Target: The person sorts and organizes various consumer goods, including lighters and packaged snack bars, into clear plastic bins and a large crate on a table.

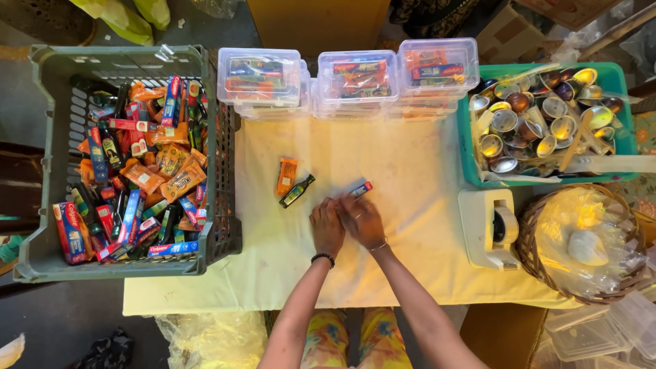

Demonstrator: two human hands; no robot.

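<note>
Knees: my patterned yellow trousers (326, 342) sit at the bottom edge, closest to the lens, under the table edge.
Crate, far left: grey slatted crate (219, 147) heaped with small toothpaste boxes, orange sachets and little dark bottles; it looks far from emptied.
Cloth, left of hands: one orange sachet (287, 175) and one small dark bottle (297, 190) lie side by side on the pale tablecloth (403, 260), close together but apart from my hands.
Left hand: left hand (326, 225), black band at the wrist, rests knuckles-up on the cloth, pressed against the other hand; fingers curled, and I cannot tell what, if anything, is under them.
Right hand: right hand (362, 220) lies touching the left; its fingertips pinch the near end of a small red-and-blue toothpaste box (361, 188), which lies flat on the cloth, pointing away to the right.
Back row: clear lidded boxes (260, 75) in stacks, each showing the same kinds of items inside; I judge many sets already packed.
Progress: three loose items are out on the cloth, no open box beside them; I judge this set gathered but not boxed.
Right side: green bin (465, 147) of small metal cups, white tape dispenser (488, 229), wicker basket (529, 239) with wrapped contents.
</note>
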